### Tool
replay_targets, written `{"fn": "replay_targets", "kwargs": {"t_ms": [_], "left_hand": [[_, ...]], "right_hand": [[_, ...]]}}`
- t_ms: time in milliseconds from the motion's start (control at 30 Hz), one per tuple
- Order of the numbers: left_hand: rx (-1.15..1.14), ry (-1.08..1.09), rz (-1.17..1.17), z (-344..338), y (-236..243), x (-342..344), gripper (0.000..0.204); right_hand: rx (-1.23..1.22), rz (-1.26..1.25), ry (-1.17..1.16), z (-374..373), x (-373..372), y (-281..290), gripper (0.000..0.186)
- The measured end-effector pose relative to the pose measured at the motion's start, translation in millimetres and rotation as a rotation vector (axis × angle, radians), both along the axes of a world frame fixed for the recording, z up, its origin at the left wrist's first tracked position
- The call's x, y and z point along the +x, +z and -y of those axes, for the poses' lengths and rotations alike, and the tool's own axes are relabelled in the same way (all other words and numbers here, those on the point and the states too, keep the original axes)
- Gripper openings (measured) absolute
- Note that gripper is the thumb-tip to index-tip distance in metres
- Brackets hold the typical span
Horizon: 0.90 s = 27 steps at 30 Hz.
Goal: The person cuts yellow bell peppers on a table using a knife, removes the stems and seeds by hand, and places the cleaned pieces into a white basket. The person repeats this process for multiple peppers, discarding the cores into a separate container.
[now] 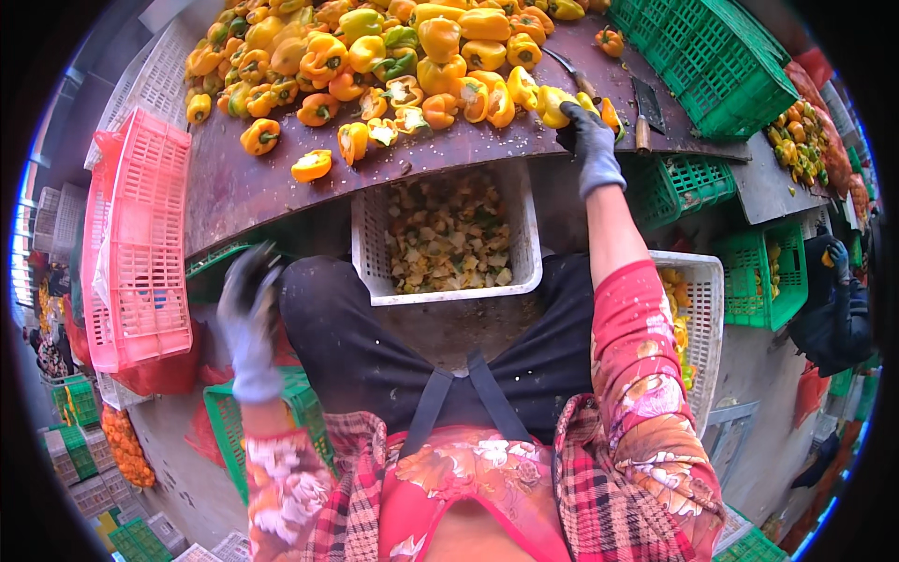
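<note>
My right hand (pixel 590 142), in a grey glove with a dark palm, reaches to the table's near edge at the right. Its fingers close on a yellow bell pepper (pixel 552 107). Just beyond lies a curved knife (pixel 567 71), and a cleaver (pixel 646 110) rests with its wooden handle toward me. My left hand (pixel 249 304), gloved the same way, hangs beside my left knee, its fingers smeared by motion. Nearby on the table are cut pepper pieces (pixel 352 142) showing pale insides, and behind them a large heap of yellow and orange bell peppers (pixel 323 56).
Between my knees, a white crate (pixel 448 298) holds cut-off pepper scraps. Another white crate (pixel 709 342) with yellow pieces stands by my right thigh. Pink crates (pixel 140 253) rise at the left, green crates (pixel 702 66) at the far right. A co-worker's gloved hand (pixel 836 258) shows at right.
</note>
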<state>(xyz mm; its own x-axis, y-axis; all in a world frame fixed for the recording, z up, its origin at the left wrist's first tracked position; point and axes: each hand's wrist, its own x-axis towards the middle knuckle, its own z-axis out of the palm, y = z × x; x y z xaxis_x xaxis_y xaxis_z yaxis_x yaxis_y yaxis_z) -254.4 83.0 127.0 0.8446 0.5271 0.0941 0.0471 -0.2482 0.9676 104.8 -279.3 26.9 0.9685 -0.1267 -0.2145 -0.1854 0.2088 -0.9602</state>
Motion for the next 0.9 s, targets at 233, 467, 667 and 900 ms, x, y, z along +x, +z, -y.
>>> {"fn": "replay_targets", "kwargs": {"t_ms": [233,467,667,900], "left_hand": [[-1.067,-0.741,0.102,96.9,-19.7,162.2,0.049],[-0.559,-0.405,0.061,130.9,0.7,150.4,0.038],[0.324,-0.29,0.139,172.9,-29.9,136.3,0.046],[0.357,-0.163,0.131,187.5,-30.5,130.4,0.041]], "right_hand": [[0.302,0.534,0.782,-24.3,-80.0,21.9,0.033],[0.806,-0.29,0.671,-57.2,-116.8,66.3,0.036],[0.309,0.179,0.632,-79.6,-127.8,35.2,0.031],[0.258,0.244,0.721,-75.9,-122.1,24.0,0.061]]}}
